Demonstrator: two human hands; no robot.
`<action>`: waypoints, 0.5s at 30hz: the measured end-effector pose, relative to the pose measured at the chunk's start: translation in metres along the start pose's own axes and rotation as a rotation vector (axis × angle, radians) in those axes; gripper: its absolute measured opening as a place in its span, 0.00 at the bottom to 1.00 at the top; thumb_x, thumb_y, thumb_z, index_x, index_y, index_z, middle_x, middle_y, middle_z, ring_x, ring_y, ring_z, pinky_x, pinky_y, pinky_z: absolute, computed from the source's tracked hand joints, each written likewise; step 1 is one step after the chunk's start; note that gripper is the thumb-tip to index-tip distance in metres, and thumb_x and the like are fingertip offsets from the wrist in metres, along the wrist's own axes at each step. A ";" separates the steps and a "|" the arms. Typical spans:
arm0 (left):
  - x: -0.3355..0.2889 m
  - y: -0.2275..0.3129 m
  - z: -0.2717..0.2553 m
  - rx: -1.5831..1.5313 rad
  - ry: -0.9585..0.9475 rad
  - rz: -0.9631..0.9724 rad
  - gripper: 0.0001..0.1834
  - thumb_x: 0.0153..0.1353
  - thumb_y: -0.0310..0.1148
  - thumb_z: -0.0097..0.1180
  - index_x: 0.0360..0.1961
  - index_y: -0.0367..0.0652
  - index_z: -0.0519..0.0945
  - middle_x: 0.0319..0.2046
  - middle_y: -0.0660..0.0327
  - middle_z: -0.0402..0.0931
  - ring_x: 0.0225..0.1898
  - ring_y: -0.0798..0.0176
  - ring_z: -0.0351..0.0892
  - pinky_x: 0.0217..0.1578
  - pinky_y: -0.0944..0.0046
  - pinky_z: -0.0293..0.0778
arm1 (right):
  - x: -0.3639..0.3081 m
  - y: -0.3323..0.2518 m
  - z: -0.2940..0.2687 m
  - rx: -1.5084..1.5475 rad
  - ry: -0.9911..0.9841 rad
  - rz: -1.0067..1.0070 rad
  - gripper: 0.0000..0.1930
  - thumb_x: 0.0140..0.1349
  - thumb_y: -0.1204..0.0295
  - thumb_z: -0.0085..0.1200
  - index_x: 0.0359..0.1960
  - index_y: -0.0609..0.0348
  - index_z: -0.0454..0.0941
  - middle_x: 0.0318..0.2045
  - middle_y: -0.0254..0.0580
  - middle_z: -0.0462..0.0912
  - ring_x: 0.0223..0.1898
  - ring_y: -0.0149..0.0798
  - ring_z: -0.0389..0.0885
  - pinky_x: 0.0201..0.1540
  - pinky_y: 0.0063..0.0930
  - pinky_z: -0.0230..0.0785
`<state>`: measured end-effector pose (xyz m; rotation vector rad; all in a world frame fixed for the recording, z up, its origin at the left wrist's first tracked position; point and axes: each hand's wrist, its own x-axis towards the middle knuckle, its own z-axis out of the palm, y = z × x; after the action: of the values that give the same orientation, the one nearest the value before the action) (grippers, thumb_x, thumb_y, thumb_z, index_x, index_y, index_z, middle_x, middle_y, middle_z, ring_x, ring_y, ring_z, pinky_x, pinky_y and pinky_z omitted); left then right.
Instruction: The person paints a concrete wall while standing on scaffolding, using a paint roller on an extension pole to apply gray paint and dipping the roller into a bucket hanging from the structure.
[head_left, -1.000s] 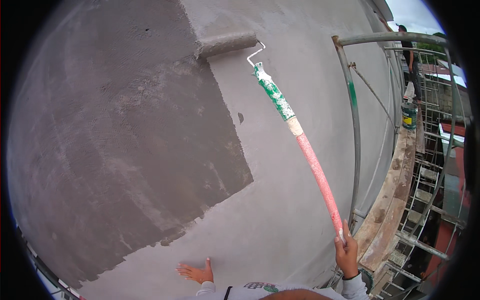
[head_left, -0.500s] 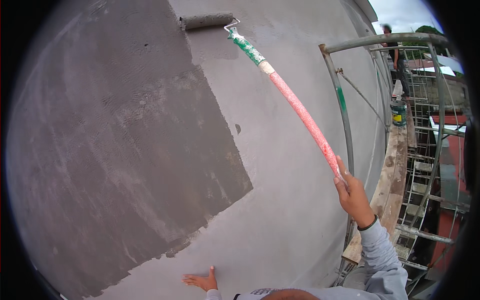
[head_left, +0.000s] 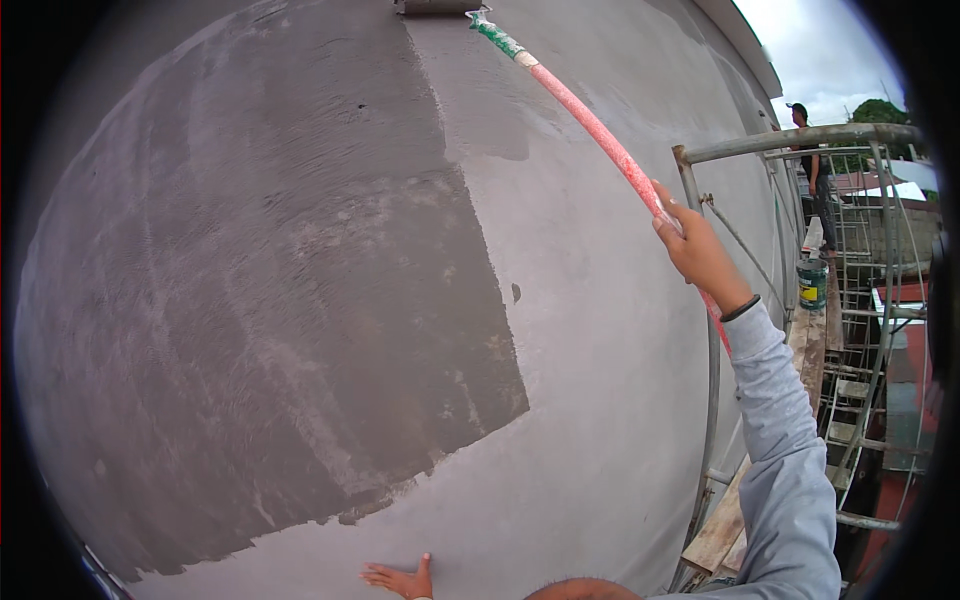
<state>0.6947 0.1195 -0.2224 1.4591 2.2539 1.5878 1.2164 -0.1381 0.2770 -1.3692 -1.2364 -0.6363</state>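
Roller (head_left: 437, 6) is high on the wall (head_left: 600, 400), at the edge of the dark patch (head_left: 350, 300). The right hand (head_left: 697, 247) wraps around the pink pole (head_left: 600, 137), with some poking out below. The left hand (head_left: 398, 580) is spread wide and holds nothing — I can't tell if it touches the wall. The pole looks light and stiff, but the roller probably makes its tip heavy — best hold the pink part, well below the green handle (head_left: 497, 38).
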 end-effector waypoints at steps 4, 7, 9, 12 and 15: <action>0.001 -0.008 0.004 0.007 0.024 0.068 0.84 0.24 0.56 0.79 0.74 0.41 0.31 0.73 0.38 0.21 0.74 0.34 0.21 0.71 0.37 0.29 | 0.047 -0.038 -0.004 0.020 -0.065 0.135 0.28 0.70 0.64 0.43 0.71 0.51 0.58 0.28 0.41 0.74 0.16 0.29 0.67 0.15 0.27 0.65; 0.002 -0.009 0.002 -0.014 -0.017 0.043 0.84 0.25 0.56 0.79 0.74 0.40 0.30 0.73 0.38 0.20 0.74 0.34 0.20 0.71 0.37 0.28 | 0.084 -0.056 -0.008 0.016 -0.034 0.124 0.28 0.70 0.63 0.43 0.72 0.49 0.57 0.24 0.37 0.72 0.16 0.30 0.66 0.16 0.28 0.66; 0.001 -0.005 -0.002 -0.045 -0.041 0.041 0.83 0.26 0.56 0.79 0.74 0.40 0.30 0.73 0.38 0.19 0.74 0.34 0.19 0.71 0.37 0.28 | 0.111 -0.063 -0.008 0.014 -0.033 0.085 0.28 0.70 0.63 0.43 0.72 0.48 0.56 0.22 0.35 0.70 0.16 0.30 0.66 0.17 0.28 0.66; -0.001 0.005 -0.009 -0.011 -0.030 0.046 0.82 0.28 0.56 0.78 0.74 0.40 0.31 0.73 0.38 0.19 0.74 0.34 0.20 0.71 0.38 0.27 | 0.148 -0.072 -0.012 0.031 -0.033 0.053 0.29 0.70 0.63 0.42 0.72 0.48 0.56 0.20 0.33 0.67 0.16 0.30 0.65 0.18 0.29 0.66; -0.004 0.009 -0.012 -0.086 -0.128 -0.073 0.81 0.29 0.55 0.78 0.74 0.41 0.32 0.73 0.38 0.20 0.74 0.35 0.22 0.71 0.38 0.29 | 0.190 -0.089 -0.014 0.023 -0.032 0.008 0.29 0.70 0.63 0.42 0.72 0.49 0.56 0.19 0.32 0.65 0.16 0.30 0.65 0.19 0.31 0.65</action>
<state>0.6967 0.1086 -0.2116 1.3981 2.1169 1.5041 1.1967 -0.1083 0.4844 -1.3694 -1.2595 -0.5949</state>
